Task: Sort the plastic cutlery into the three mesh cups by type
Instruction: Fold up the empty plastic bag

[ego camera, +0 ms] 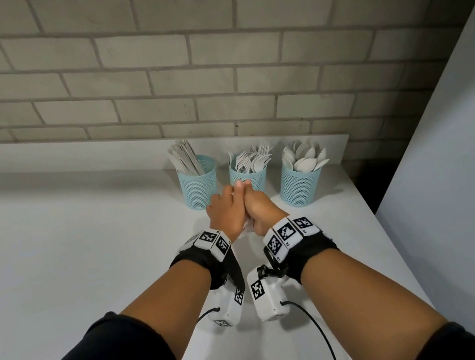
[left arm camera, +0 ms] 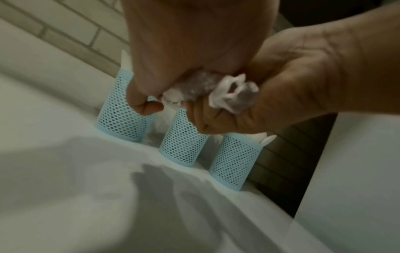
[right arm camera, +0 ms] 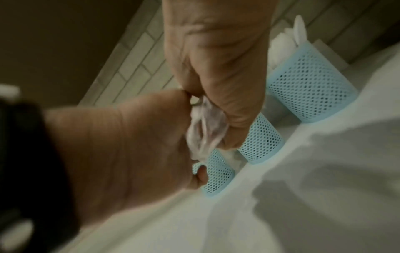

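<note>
Three light-blue mesh cups stand in a row by the brick wall. The left cup (ego camera: 199,186) holds white knives (ego camera: 185,157), the middle cup (ego camera: 250,179) forks (ego camera: 252,156), the right cup (ego camera: 300,185) spoons (ego camera: 304,156). My left hand (ego camera: 225,210) and right hand (ego camera: 261,207) are pressed together just in front of the middle cup. Between them they grip a crumpled clear plastic wrapper (left arm camera: 207,90), which also shows in the right wrist view as a wrapper (right arm camera: 201,130) squeezed by curled fingers. No loose cutlery shows on the table.
The white table (ego camera: 67,239) ends at a right edge close beside the spoon cup, with a dark gap and a white panel (ego camera: 464,173) beyond. The brick wall (ego camera: 179,64) stands right behind the cups.
</note>
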Tool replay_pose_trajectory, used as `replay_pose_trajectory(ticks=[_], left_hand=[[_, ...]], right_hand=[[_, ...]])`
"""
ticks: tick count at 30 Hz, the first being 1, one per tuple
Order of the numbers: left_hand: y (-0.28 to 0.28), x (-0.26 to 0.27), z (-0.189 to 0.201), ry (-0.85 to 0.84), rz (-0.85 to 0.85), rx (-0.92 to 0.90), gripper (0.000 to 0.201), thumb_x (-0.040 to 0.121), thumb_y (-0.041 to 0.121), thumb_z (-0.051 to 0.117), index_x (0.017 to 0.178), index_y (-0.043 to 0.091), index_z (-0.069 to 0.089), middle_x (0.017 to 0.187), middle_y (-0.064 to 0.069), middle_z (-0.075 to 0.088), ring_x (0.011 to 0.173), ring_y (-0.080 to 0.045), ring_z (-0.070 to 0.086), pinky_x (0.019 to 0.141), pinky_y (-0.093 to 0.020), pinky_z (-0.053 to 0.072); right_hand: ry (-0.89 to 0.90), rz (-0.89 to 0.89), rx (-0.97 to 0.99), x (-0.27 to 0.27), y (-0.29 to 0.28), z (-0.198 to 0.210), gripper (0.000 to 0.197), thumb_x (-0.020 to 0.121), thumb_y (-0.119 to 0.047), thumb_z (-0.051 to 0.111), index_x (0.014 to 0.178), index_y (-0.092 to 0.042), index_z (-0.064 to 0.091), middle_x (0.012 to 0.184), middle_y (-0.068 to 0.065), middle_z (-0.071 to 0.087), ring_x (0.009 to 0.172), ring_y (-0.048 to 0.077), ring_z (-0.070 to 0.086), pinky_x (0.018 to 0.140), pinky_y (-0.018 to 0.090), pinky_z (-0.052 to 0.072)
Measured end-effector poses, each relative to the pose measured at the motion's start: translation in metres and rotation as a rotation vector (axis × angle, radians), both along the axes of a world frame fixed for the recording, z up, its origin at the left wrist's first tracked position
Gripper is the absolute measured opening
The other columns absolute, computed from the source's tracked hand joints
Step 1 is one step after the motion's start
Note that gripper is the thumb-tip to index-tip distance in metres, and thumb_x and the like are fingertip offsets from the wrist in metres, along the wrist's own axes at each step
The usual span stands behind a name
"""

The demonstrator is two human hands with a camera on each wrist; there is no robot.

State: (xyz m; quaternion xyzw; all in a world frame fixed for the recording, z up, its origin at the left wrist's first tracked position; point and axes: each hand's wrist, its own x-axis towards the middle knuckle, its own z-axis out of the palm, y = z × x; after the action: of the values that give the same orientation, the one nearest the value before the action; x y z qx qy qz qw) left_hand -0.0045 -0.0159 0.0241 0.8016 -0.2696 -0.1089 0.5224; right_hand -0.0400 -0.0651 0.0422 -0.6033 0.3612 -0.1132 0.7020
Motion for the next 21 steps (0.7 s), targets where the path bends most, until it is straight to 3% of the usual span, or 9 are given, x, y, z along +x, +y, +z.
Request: replay_pose_trajectory(ticks=[2, 4, 8, 11, 12, 14, 16, 18, 21], left_hand=[[0.000, -0.002, 0.006, 0.019, 0.042, -0.087, 0.051, 0.100, 0.039, 0.030, 0.099, 0.000, 0.063, 0.098, -0.024, 0.061, 0.096, -0.035, 0.059, 0.090, -0.044, 0.045], [0.000, -0.005, 0.015, -0.007, 0.066, -0.074, 0.047, 0.103, 0.026, 0.029, 0.099, -0.006, 0.063, 0.098, -0.023, 0.064, 0.094, -0.034, 0.059, 0.084, -0.036, 0.043], [0.000, -0.008, 0.022, -0.022, 0.128, -0.095, 0.048, 0.103, 0.025, 0.027, 0.097, -0.008, 0.062, 0.097, -0.026, 0.064, 0.093, -0.035, 0.059, 0.077, -0.033, 0.039], [0.003, -0.004, 0.017, -0.127, 0.139, -0.108, 0.035, 0.102, 0.023, 0.033, 0.101, -0.005, 0.055, 0.088, -0.021, 0.062, 0.084, -0.032, 0.059, 0.071, -0.032, 0.038], [0.003, -0.004, 0.016, -0.157, 0.109, -0.096, 0.030, 0.100, 0.024, 0.037, 0.104, -0.001, 0.052, 0.086, -0.019, 0.063, 0.081, -0.031, 0.060, 0.071, -0.032, 0.041], [0.002, -0.003, 0.013, -0.203, 0.045, -0.028, 0.030, 0.098, 0.030, 0.041, 0.109, 0.004, 0.050, 0.089, -0.017, 0.066, 0.084, -0.031, 0.063, 0.078, -0.038, 0.048], [0.000, -0.006, 0.011, -0.228, 0.027, 0.113, 0.040, 0.099, 0.037, 0.035, 0.110, 0.004, 0.055, 0.096, -0.019, 0.066, 0.091, -0.034, 0.062, 0.084, -0.043, 0.048], [-0.002, -0.011, 0.009, -0.211, 0.061, 0.228, 0.047, 0.101, 0.036, 0.028, 0.110, 0.003, 0.059, 0.107, -0.018, 0.063, 0.102, -0.034, 0.056, 0.088, -0.042, 0.046], [-0.006, -0.017, 0.015, -0.100, 0.162, 0.314, 0.044, 0.101, 0.036, 0.028, 0.119, 0.008, 0.058, 0.124, -0.013, 0.046, 0.117, -0.030, 0.040, 0.093, -0.038, 0.036]], right_hand=[[0.018, 0.004, -0.124, 0.000, -0.002, -0.004, 0.060, 0.099, -0.049, 0.022, 0.104, -0.006, 0.064, 0.108, 0.022, 0.067, 0.099, 0.032, 0.064, 0.092, 0.047, 0.051], [-0.008, -0.012, -0.237, -0.003, -0.002, -0.006, 0.054, 0.100, -0.045, 0.027, 0.095, -0.007, 0.065, 0.105, 0.025, 0.067, 0.096, 0.034, 0.064, 0.086, 0.044, 0.052], [-0.017, 0.003, -0.469, -0.008, -0.001, 0.001, 0.052, 0.101, -0.037, 0.030, 0.107, 0.003, 0.062, 0.103, 0.024, 0.065, 0.099, 0.036, 0.062, 0.090, 0.047, 0.049], [0.180, 0.220, -0.197, -0.014, -0.002, 0.008, 0.061, 0.095, -0.055, 0.032, 0.137, -0.011, 0.039, 0.119, 0.022, 0.057, 0.085, 0.036, 0.066, 0.067, 0.048, 0.058], [0.245, 0.262, -0.019, -0.020, -0.002, 0.011, 0.069, 0.089, -0.066, 0.031, 0.139, -0.018, 0.034, 0.124, 0.022, 0.054, 0.074, 0.034, 0.068, 0.056, 0.042, 0.058], [0.223, 0.239, 0.228, -0.026, -0.005, 0.016, 0.073, 0.083, -0.074, 0.030, 0.129, -0.020, 0.044, 0.115, 0.016, 0.057, 0.055, 0.026, 0.068, 0.043, 0.032, 0.054], [0.113, 0.097, 0.313, -0.022, -0.013, 0.019, 0.061, 0.090, -0.065, 0.029, 0.117, -0.017, 0.053, 0.104, 0.009, 0.061, 0.066, 0.021, 0.067, 0.047, 0.034, 0.054], [0.052, -0.011, 0.299, -0.015, -0.017, 0.020, 0.060, 0.095, -0.059, 0.024, 0.120, -0.013, 0.055, 0.108, 0.009, 0.064, 0.086, 0.023, 0.064, 0.061, 0.038, 0.054], [0.063, -0.040, 0.205, -0.012, -0.017, 0.018, 0.055, 0.098, -0.051, 0.029, 0.117, -0.009, 0.059, 0.098, 0.007, 0.068, 0.088, 0.020, 0.065, 0.069, 0.034, 0.055]])
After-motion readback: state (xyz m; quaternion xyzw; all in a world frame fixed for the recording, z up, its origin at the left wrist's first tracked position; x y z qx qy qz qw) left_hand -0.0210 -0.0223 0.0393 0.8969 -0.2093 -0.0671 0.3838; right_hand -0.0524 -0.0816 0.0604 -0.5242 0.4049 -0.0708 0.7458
